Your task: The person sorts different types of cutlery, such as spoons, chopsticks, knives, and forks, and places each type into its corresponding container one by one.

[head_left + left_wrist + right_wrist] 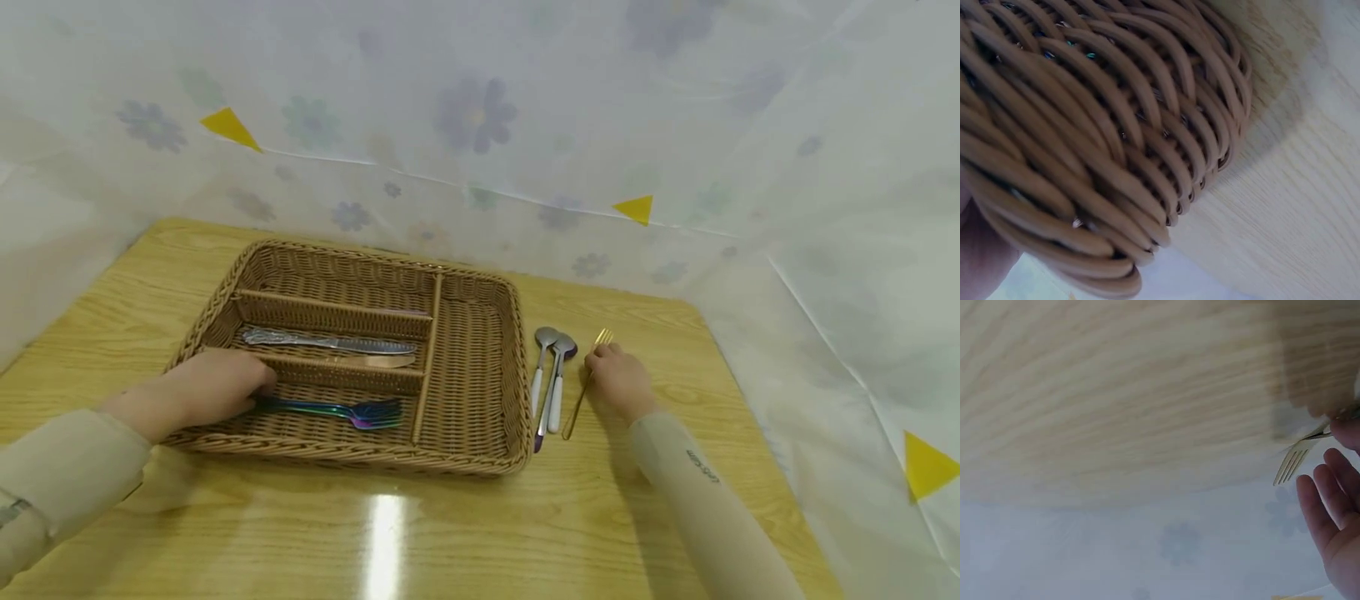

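Note:
A brown wicker cutlery basket [480,367] stands on the table, split into compartments. My left hand [217,387] reaches over its left rim into the front compartment, fingers curled down at the handle ends of iridescent blue-green forks [375,414]. The basket's weave hides most of that hand in the left wrist view. To the right of the basket, my right hand [621,379] pinches a gold fork [579,408] near its neck, tines pointing away from me. In the right wrist view the thumb lies at the fork's [1293,461] neck, with other fingers extended beside the tines.
Several spoons [557,350], some with white handles, lie between the basket and the gold fork. Knives [352,343] lie in the basket's middle left compartment. A floral sheet [480,192] with yellow triangles hangs behind the table [285,533].

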`<state>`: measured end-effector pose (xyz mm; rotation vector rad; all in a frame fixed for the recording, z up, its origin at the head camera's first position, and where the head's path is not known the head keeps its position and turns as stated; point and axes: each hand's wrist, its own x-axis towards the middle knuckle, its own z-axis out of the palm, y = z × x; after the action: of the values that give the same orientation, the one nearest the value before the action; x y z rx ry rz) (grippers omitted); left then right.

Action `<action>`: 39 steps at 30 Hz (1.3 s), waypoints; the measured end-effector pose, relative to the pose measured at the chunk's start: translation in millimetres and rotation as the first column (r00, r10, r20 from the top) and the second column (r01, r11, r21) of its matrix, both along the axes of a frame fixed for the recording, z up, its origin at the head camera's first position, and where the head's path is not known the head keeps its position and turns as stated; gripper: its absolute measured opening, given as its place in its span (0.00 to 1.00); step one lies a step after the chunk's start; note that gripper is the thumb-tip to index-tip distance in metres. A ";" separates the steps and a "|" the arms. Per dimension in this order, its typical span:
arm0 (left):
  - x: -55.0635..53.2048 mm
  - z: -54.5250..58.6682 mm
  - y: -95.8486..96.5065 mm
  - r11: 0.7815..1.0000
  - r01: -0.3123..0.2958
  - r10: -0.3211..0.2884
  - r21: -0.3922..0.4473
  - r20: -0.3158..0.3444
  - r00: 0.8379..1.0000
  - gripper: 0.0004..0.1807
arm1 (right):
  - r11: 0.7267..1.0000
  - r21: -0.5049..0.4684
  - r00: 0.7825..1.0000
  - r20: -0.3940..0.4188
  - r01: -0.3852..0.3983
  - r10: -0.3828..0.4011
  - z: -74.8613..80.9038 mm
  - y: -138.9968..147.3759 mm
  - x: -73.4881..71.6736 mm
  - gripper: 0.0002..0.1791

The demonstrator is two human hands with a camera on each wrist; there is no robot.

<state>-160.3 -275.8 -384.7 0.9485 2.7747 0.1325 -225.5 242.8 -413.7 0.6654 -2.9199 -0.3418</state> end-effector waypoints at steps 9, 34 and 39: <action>2.1 6.0 8.3 1.000 -0.030 0.031 0.004 -0.055 0.998 0.13 | 0.966 0.217 0.989 0.014 -0.144 0.144 -0.8 19.6 0.2 0.05; 5.5 17.7 22.5 0.996 0.020 -0.007 0.091 -0.135 0.991 0.06 | 0.904 -0.124 0.857 -0.394 -0.408 0.333 22.2 18.6 13.1 0.05; 4.9 20.3 26.2 0.994 0.028 -0.013 0.103 -0.143 0.990 0.03 | 0.891 -0.074 0.833 -0.398 -0.448 0.386 41.1 -11.0 19.8 0.05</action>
<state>-155.4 -249.6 -364.3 1.0504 2.9117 0.2184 -205.8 231.8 -372.6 1.0549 -2.3274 -0.1496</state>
